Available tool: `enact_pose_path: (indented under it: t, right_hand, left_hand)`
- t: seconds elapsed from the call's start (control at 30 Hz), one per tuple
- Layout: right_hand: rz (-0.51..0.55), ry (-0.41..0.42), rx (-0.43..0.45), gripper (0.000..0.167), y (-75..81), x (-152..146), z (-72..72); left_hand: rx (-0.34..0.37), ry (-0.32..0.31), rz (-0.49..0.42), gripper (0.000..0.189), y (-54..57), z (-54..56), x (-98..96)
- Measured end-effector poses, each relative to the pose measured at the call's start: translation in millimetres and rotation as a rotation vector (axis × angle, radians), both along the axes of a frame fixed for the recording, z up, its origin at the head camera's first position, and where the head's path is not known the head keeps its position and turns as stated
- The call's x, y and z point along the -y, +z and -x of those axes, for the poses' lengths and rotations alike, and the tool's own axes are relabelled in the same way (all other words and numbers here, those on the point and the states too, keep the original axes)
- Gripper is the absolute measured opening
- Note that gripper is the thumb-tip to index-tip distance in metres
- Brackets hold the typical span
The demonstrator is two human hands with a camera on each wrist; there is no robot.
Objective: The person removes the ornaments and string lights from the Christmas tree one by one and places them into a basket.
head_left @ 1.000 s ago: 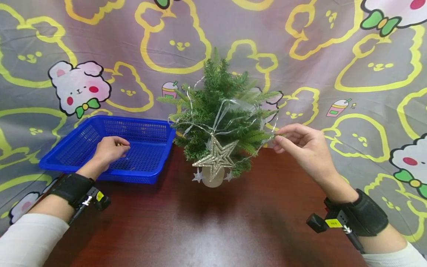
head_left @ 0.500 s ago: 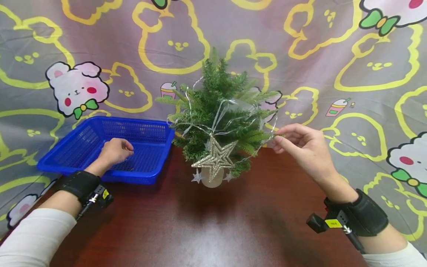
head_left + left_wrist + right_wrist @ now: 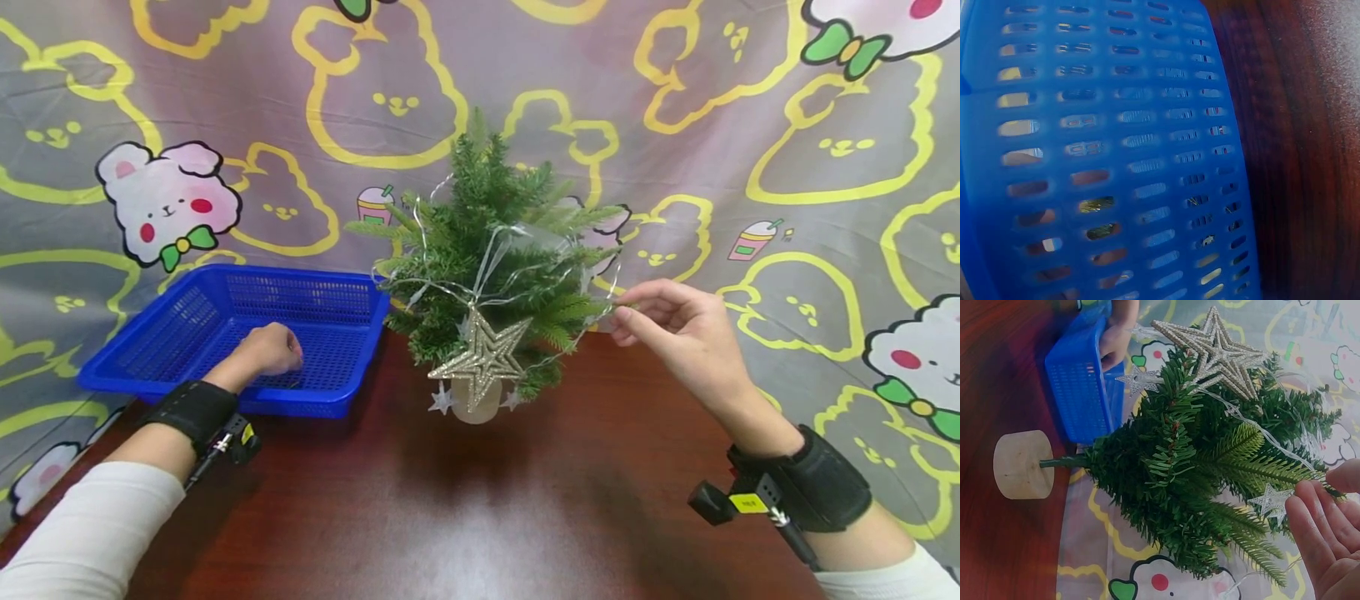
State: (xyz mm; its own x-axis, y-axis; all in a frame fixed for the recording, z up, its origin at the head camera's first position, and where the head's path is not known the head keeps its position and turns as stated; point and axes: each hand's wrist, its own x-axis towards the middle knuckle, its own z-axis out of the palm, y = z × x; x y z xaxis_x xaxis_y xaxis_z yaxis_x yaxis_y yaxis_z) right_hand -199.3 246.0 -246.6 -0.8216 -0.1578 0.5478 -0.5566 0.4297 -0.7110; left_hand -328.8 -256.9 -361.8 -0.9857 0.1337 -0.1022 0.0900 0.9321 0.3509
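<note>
My left hand (image 3: 264,350) is down inside the blue plastic basket (image 3: 360,367), fingers curled. Through the slots in the left wrist view, a small gold glittery piece (image 3: 1096,205) shows between patches of skin, seemingly pinched; its full shape is hidden. At the small artificial Christmas tree (image 3: 480,208), my right hand (image 3: 682,329) pinches the tip of a branch (image 3: 1285,472) on the right side between thumb and fingers. A large gold glitter star (image 3: 480,358) hangs at the tree's front. Clear string lights (image 3: 442,287) with small clear stars (image 3: 1271,503) wrap the branches.
The tree stands on a round pale wooden base (image 3: 1022,464) on a dark reddish-brown table (image 3: 465,517). A cartoon-printed cloth (image 3: 270,100) hangs right behind the tree and basket.
My left hand has moved a little right and lower into the basket. The right hand keeps its pinch on the branch tip. The head view has shifted slightly.
</note>
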Motion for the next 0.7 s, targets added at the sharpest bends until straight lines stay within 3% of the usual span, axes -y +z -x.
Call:
enact_pose_path:
  t: [0.17,0.57,0.7]
  right_hand:
    - [0.005,-0.001,0.000,0.011,0.4,1.3,-0.9]
    - [-0.001,0.003,-0.010,0.010,-0.6,0.1,-0.7]
    - [0.000,0.006,-0.005,0.010,-1.0,-0.4,-0.9]
  left_hand:
    - [0.022,-0.048,0.067,0.009,2.1,-2.3,-4.3]
    - [0.098,-0.076,0.154,0.020,-2.7,-2.0,-6.0]
    - [0.106,-0.104,0.160,0.016,-3.9,-2.8,-5.9]
